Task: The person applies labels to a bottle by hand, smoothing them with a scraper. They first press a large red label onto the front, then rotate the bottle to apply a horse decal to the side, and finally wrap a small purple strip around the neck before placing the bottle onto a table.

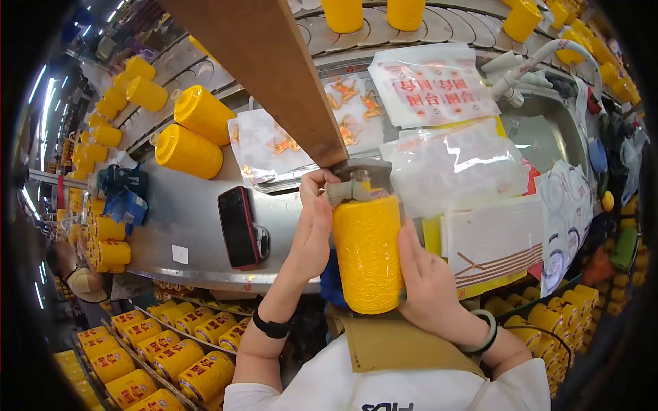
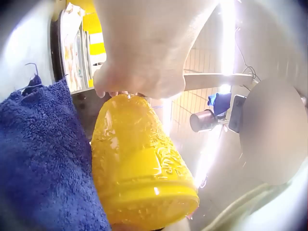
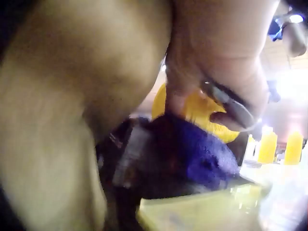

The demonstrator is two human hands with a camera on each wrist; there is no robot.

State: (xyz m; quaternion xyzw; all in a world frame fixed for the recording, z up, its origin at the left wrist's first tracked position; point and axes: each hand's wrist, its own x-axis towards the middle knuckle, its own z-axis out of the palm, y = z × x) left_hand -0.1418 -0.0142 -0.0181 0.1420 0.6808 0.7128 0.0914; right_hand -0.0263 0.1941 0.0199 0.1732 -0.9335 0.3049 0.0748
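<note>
A yellow embossed bottle (image 1: 368, 257) stands tilted between both hands in the head view, close to the apron. My left hand (image 1: 310, 236) lies along its upper left side, fingers bent around the neck end, where a beige strip (image 1: 346, 193) shows. In the left wrist view those fingers meet the narrow end of the bottle (image 2: 139, 159). My right hand (image 1: 430, 281) holds the bottle's right side, its thumb side up against the wall. A grey curved piece (image 3: 231, 106) shows by the right fingers in the right wrist view; its kind is unclear.
A wooden post (image 1: 264, 68) rises just beyond the bottle. A phone (image 1: 238, 227) lies on the metal table at left, near two yellow bottles (image 1: 188, 151). Printed plastic bags (image 1: 439, 89) and a white sheet stack (image 1: 490, 229) lie right. Boxes of yellow bottles (image 1: 161, 346) stand lower left.
</note>
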